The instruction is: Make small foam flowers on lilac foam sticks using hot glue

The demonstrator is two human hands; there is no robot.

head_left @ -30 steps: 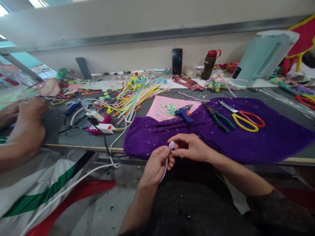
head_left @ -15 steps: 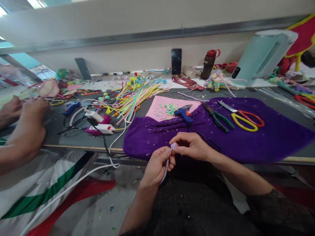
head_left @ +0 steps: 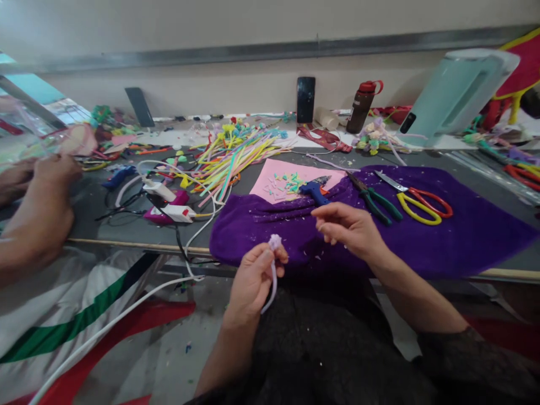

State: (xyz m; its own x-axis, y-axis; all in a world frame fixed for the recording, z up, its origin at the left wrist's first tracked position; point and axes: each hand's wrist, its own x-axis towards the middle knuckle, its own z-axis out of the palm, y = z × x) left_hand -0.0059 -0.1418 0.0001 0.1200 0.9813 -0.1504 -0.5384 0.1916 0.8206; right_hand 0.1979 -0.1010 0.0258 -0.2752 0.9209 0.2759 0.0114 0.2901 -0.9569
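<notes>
While left fingers (head_left: pixel 262 261) pinch a lilac stem (head_left: pixel 274 278), right fingers (head_left: pixel 335 210) hover; their tips stand apart.

Purple cloth (head_left: pixel 476 225) on grey table (head_left: pixel 90 208)

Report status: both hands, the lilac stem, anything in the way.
Left hand pinching lilac stem, bunched tip up. Right hand apart from it, nothing visible in grip. Blue glue gun lying just beyond right hand.

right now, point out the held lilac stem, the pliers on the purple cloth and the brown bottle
Lilac stem (head_left: pixel 274 276), head view: the length below its bunched top
Pliers (head_left: pixel 365 191), head view: near the pivot
Brown bottle (head_left: pixel 360 111), head view: middle of its side
</notes>
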